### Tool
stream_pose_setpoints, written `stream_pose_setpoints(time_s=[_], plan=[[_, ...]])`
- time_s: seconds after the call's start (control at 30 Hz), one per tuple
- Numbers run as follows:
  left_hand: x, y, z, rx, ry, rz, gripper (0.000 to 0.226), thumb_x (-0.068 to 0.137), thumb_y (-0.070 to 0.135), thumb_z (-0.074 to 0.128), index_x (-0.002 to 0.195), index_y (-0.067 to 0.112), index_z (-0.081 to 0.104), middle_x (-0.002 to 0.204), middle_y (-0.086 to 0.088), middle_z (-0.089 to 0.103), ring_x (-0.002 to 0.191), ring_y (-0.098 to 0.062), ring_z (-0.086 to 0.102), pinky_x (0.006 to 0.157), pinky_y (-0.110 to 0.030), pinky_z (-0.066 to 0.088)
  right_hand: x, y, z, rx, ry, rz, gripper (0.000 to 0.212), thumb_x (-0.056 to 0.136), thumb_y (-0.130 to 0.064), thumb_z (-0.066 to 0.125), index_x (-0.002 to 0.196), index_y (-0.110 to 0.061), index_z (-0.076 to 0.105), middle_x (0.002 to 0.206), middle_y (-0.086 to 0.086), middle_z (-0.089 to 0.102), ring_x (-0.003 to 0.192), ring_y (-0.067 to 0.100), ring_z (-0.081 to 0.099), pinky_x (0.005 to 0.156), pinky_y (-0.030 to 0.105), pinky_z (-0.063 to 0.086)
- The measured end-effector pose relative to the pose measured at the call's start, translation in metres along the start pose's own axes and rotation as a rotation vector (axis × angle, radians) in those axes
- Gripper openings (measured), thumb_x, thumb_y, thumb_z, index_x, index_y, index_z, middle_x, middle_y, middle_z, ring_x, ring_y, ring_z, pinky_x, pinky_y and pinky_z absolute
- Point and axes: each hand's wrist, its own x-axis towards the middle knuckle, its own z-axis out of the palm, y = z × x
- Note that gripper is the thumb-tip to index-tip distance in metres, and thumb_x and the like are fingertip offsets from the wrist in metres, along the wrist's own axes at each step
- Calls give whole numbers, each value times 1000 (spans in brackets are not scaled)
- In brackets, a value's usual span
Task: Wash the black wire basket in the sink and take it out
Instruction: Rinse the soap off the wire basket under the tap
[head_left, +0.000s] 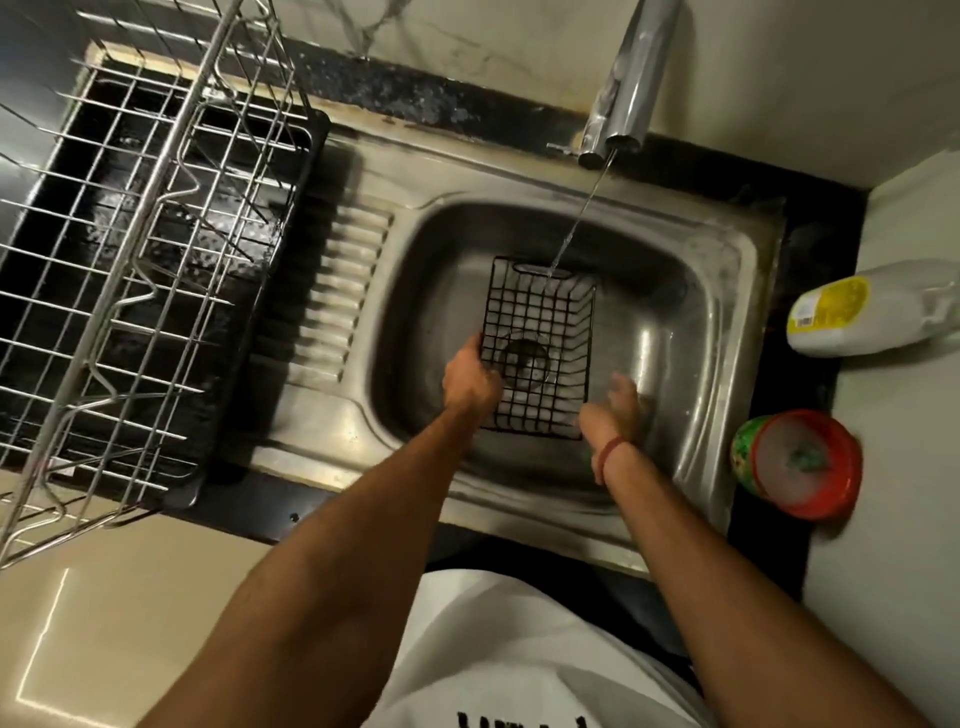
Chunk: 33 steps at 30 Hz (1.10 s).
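The black wire basket (540, 322) sits in the steel sink (685, 280), over the drain, with its open side up. A thin stream of water from the tap (628, 88) falls onto its far rim. My left hand (470, 382) grips the basket's left edge. Just to the right of the basket's near corner is my right hand (615, 410), blurred, fingers loosely extended and holding nothing; a red band circles its wrist.
A steel dish rack (135, 249) over a black tray fills the left counter beside the ribbed drainboard (337, 291). On the right counter lie a white bottle with a yellow label (852, 312) and a red-rimmed tub (802, 462) holding a scrubber.
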Motion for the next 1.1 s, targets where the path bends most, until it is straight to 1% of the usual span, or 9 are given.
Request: stream_pose_setpoints(time_s=[0.1,0.27,0.43,0.6,0.77,0.9,0.97,1.03,1.1], plan=[[6,8,-12,41,-86,49,59,105,7,57,157,34,51,140,-6,68,128,-30,66,112,-54,55,3,-14,0,-161,-212,-96,89,94,19,54,166,-26,26,169,7,31,150,29,41,112,40,50],[-5,19,-26,-3,-159,104,59,106,2,54,158,29,49,128,8,62,121,-26,69,105,-47,59,10,-23,12,-181,-137,-150,78,99,13,48,164,-27,29,165,2,40,144,27,49,112,51,51],[-4,8,-23,-35,-117,115,66,105,4,57,164,29,42,145,-3,66,128,-27,68,110,-55,56,8,-19,15,-184,-127,-176,69,103,9,47,162,-23,36,162,3,44,142,25,50,113,44,50],[-4,16,-28,-36,-85,78,78,103,13,70,170,23,30,161,-9,52,144,-29,56,118,-43,49,-2,-29,7,-186,-128,-231,76,101,7,55,165,-24,28,167,7,37,141,28,52,90,25,53],[-4,60,-45,-80,105,235,63,95,9,72,155,19,53,147,-3,63,132,-22,63,115,-46,53,-10,-71,1,-86,14,-469,72,99,1,61,161,-27,35,160,-1,49,131,15,58,78,14,51],[-2,124,-65,-178,15,394,62,93,-5,55,151,15,56,138,0,67,118,-12,67,102,-31,60,-17,-129,-5,-7,62,-618,59,100,-6,63,154,-25,46,153,1,55,136,16,57,102,30,54],[-8,157,-71,-237,-61,408,46,100,-6,53,136,21,61,125,5,66,104,-7,68,89,-24,61,-19,-154,-8,5,76,-667,53,100,-8,65,148,-24,51,151,2,58,137,17,57,112,35,51],[-11,185,-74,-288,-120,401,38,104,-4,52,107,33,58,106,9,64,90,-4,64,82,-25,58,-23,-172,-14,22,57,-698,54,99,-5,64,148,-22,51,152,3,56,139,18,55,114,35,48],[-9,204,-74,-302,-141,369,31,99,-4,51,109,23,63,102,-1,66,84,-12,64,73,-29,56,-28,-185,-20,7,58,-740,54,98,-2,62,148,-20,50,153,4,55,140,19,54,115,35,47]])
